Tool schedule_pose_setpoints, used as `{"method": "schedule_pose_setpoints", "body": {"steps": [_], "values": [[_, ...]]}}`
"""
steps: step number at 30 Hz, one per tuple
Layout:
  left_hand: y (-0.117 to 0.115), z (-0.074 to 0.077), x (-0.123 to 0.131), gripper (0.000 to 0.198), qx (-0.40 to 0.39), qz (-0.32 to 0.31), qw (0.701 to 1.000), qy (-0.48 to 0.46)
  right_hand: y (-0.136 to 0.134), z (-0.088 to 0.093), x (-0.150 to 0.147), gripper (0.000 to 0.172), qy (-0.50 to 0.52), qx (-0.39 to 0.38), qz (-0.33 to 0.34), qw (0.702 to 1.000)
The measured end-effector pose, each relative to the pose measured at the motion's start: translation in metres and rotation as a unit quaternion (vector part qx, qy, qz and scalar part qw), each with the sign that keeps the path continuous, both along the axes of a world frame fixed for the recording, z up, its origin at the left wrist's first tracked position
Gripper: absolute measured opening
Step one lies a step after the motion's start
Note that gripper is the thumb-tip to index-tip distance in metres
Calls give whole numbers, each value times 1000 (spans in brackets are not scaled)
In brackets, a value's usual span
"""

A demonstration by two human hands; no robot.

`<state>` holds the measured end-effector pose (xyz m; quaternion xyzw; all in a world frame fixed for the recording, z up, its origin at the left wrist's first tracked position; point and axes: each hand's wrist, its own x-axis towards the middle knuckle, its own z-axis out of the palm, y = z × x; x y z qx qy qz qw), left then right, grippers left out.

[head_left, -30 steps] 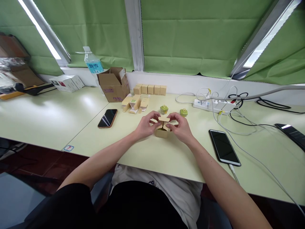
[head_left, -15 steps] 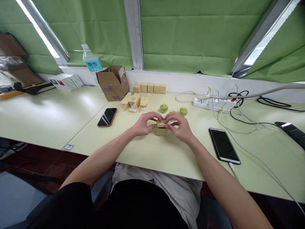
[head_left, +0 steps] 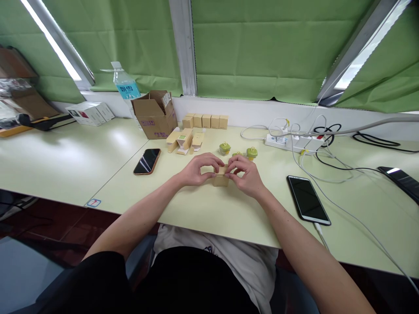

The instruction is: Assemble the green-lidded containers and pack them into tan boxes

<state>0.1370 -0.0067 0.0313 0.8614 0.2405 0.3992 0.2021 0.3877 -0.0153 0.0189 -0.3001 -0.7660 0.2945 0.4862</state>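
Observation:
A small tan cardboard box stands upright on the table in front of me. My left hand pinches its left side near the top, the fingers bent over the lid. From the other side my right hand grips the top right edge with thumb and fingers. The lid flap looks pressed down almost level. Just behind my hands sit green-lidded clear little containers, one at the left and one at the right; a third is partly hidden by my right hand.
Several closed tan boxes line the wall, with opened ones before them. A brown carton and a water bottle stand back left. Phones lie left and right. A power strip trails cables.
The box's lid flap has gone down, and the dark gap under it has closed. Both hands remain at the box, having shifted very slightly.

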Motion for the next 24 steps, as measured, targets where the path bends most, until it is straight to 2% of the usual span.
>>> {"method": "schedule_pose_setpoints", "body": {"steps": [5,13,16,20,24], "values": [[4,-3,-3,11,36,-7,999,10,4,-4,1,12,11,30,-2,999],[2,-5,0,16,57,-13,998,26,5,-7,3,17,-46,63,-2,997],[-3,1,2,19,44,29,997,62,3,-6,3,17,-50,80,-4,996],[-8,9,6,60,-3,131,978,161,-2,0,2,16,-32,113,-14,993],[-10,12,10,63,-68,151,958,233,-8,10,3,15,12,166,-41,985]]}}
